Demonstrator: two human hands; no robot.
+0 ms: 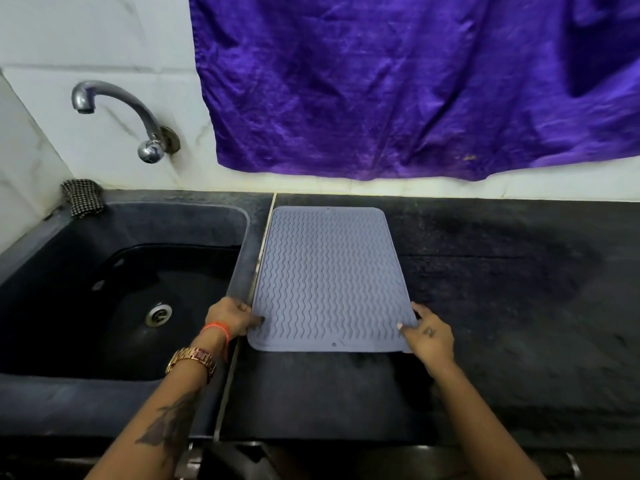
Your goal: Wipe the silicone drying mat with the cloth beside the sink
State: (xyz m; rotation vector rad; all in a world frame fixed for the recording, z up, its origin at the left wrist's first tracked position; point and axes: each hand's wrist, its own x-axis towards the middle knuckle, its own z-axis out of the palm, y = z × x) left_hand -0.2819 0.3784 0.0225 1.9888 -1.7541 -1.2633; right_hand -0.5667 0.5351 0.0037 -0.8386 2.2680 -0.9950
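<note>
A grey silicone drying mat (327,275) with wavy ridges lies flat on the black counter just right of the sink. My left hand (230,317) pinches the mat's near left corner, thumb on top. My right hand (429,332) pinches the near right corner the same way. A small black-and-white checked cloth (82,197) sits bunched on the sink's far left corner, against the wall, far from both hands.
The dark sink (121,299) with a steel drain is on the left, below a wall tap (117,112). A purple cloth (415,84) hangs on the tiled wall above the counter. Black countertop (519,289) stretches to the right of the mat.
</note>
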